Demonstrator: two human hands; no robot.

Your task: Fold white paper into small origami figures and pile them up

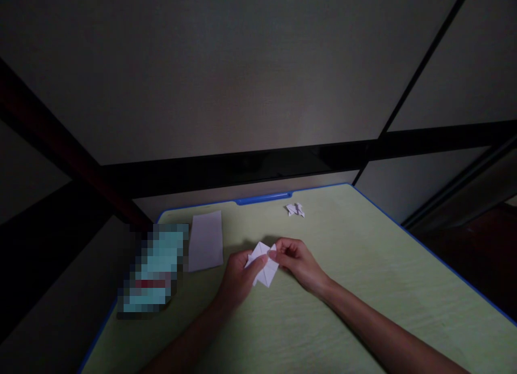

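A partly folded piece of white paper (264, 266) sits between both hands just above a pale green table top (363, 288). My left hand (238, 277) grips its left side with the thumb pressed on top. My right hand (297, 261) pinches the paper's upper right corner with curled fingers. Both forearms reach in from the bottom edge of the view.
A flat white sheet (205, 240) lies left of the hands. A small finished folded paper figure (295, 210) rests near the table's far edge. A blurred-out teal object (155, 272) sits at the left edge. The table has a blue rim (262, 197); dark walls surround it.
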